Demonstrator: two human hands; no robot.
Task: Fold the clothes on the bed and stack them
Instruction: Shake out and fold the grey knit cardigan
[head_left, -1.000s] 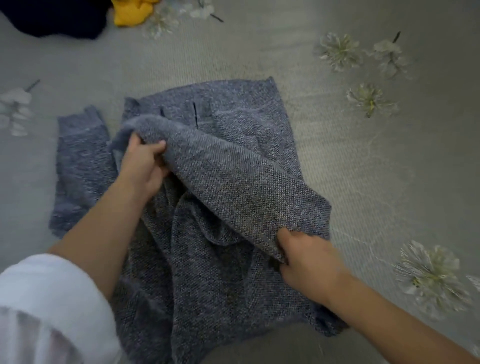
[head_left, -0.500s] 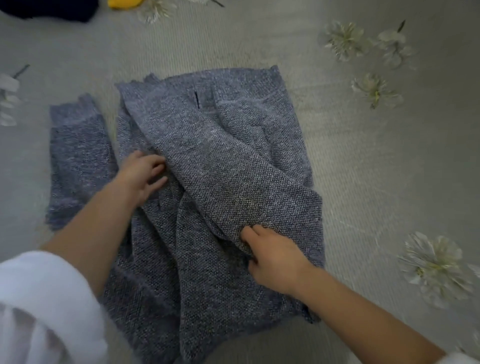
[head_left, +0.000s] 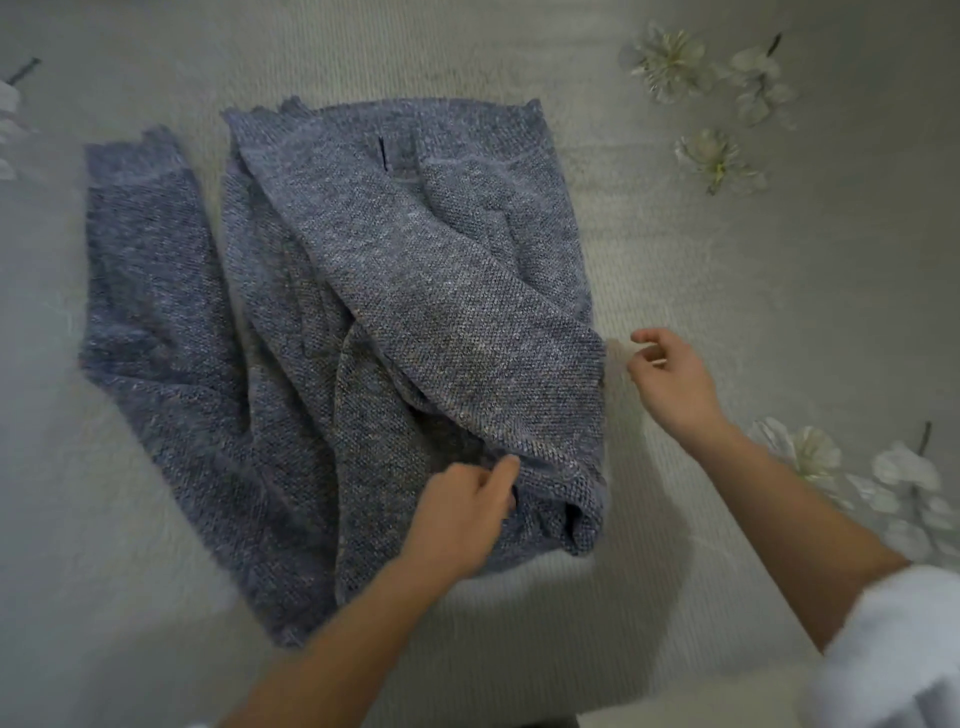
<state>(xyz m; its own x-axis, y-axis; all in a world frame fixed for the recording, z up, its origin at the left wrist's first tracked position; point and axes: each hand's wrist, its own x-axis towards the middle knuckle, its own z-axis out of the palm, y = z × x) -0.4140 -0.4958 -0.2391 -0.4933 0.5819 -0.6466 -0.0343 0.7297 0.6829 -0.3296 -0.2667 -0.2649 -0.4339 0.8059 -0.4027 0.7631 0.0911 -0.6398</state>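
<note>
On ribbed bedding (head_left: 675, 270), left hand (head_left: 460, 517) touches nubbly sweater (head_left: 415, 291), grip unclear; right hand (head_left: 672, 376) loose.

sweater (head_left: 457, 332) blurred at left, white sleeve (head_left: 893, 649) cropped

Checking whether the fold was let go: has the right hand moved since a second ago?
Yes. The right hand has left the grey sweater and shifted right, past its edge, toward the white flower lower right.
</note>
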